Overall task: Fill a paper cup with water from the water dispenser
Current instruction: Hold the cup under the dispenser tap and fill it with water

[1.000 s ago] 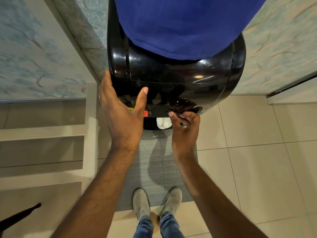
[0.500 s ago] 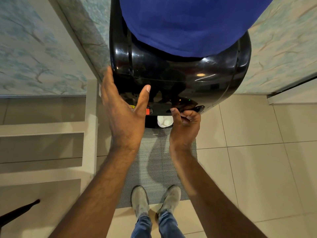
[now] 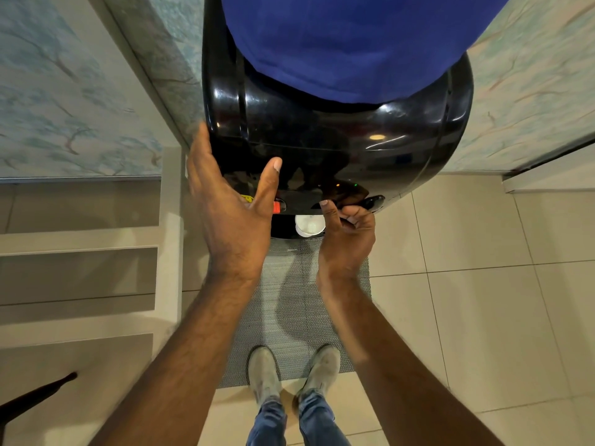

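A glossy black water dispenser stands against the wall with a blue bottle on top. A white paper cup stands in the dispenser's recess under the taps, seen from above; how full it is I cannot tell. My left hand rests open against the dispenser's left front side, thumb up on the black panel. My right hand is just right of the cup, its fingers curled on a black tap lever. A red tap shows beside my left thumb.
A grey woven mat lies before the dispenser, and my two shoes stand on its near edge. Steps rise on the left beside a patterned wall. Beige floor tiles spread to the right.
Both hands stay on the dispenser. The view has shifted slightly, with hands and cup a little higher in frame. The right fingers remain on the lever.
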`<state>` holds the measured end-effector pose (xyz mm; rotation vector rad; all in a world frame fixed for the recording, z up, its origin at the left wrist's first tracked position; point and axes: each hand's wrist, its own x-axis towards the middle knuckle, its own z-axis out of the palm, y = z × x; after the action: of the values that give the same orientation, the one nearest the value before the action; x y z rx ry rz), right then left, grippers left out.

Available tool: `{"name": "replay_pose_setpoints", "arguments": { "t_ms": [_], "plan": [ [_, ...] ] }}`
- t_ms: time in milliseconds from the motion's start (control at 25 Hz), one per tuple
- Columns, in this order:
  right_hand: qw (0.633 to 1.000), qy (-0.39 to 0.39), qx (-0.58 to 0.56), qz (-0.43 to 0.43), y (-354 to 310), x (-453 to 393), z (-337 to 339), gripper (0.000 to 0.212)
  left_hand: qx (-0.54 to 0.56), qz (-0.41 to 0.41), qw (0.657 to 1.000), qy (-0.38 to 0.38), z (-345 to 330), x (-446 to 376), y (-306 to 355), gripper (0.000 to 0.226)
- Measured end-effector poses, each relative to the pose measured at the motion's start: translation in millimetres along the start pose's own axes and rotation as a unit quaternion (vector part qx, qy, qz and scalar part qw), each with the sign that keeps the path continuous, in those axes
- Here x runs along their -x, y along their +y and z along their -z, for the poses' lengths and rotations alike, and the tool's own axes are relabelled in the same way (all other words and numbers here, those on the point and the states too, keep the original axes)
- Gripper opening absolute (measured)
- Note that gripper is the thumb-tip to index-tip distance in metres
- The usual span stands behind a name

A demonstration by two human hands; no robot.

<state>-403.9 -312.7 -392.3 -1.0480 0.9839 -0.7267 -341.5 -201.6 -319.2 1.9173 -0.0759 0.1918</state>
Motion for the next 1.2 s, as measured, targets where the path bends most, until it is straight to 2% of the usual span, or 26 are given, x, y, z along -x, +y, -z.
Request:
{"name": "replay_pose_setpoints", "arguments": {
  "t_ms": [1200],
  "plan": [
    [0.999,-0.006,0.046,-0.024,-1.1,-6.3,8.6,0.031,-0.017,-0.009,1.0,0.002,0.7,-0.8,-1.0,0.091]
  ]
}}
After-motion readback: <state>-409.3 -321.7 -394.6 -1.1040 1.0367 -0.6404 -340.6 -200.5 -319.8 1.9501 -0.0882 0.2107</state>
